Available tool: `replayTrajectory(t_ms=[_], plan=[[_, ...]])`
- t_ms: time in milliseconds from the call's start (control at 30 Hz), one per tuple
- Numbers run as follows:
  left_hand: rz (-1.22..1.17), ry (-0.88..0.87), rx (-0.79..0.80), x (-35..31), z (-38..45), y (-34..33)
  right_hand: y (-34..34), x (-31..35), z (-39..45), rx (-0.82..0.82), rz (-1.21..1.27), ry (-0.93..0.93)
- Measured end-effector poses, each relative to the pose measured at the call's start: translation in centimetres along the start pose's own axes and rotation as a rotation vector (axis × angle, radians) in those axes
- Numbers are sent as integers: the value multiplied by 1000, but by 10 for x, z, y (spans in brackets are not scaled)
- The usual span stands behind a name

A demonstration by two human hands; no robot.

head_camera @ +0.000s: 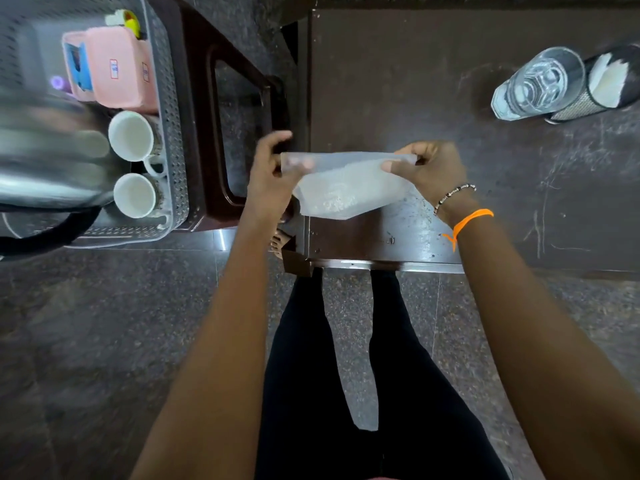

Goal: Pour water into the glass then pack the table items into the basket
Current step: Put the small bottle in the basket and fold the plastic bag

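Observation:
A clear plastic zip bag [343, 192] with pale grains inside hangs over the near left corner of the dark table [415, 81]. My left hand [273, 168] pinches its top left end and my right hand [429, 168] pinches its top right end. A glass of water [536, 84] stands at the table's far right, beside a mesh holder [595, 88] with white paper in it. The grey perforated basket [173, 140] sits to the left on a dark stool [242, 98], holding two white cups [131, 136], a pink box [117, 71] and a steel kettle [45, 157].
The stool's frame lies between the basket and the table's left edge. Dark speckled floor tiles [104, 341] and my legs in black trousers [311, 375] fill the foreground. The tabletop is scratched.

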State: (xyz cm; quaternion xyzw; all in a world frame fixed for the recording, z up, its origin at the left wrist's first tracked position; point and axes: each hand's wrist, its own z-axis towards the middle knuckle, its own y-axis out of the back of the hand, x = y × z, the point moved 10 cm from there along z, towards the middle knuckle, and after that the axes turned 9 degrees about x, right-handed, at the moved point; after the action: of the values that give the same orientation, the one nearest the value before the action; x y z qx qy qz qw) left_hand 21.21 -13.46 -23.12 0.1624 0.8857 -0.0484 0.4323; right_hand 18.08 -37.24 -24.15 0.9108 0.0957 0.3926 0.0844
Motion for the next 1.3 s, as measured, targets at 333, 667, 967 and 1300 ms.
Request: replayTrajectory(t_ms=[333,667,967,1300], plan=[[-19,15,-154,5,-21,61,-61,58,6,17,21,105],[-219,79,-64,13,-33,130,-110,117,15,-15,82,200],[-160,4,-303,-4,-30,193,-172,218,54,-21,351,335],[12,-45,-188,-19,-11,204,-325,297,118,229,-139,269]])
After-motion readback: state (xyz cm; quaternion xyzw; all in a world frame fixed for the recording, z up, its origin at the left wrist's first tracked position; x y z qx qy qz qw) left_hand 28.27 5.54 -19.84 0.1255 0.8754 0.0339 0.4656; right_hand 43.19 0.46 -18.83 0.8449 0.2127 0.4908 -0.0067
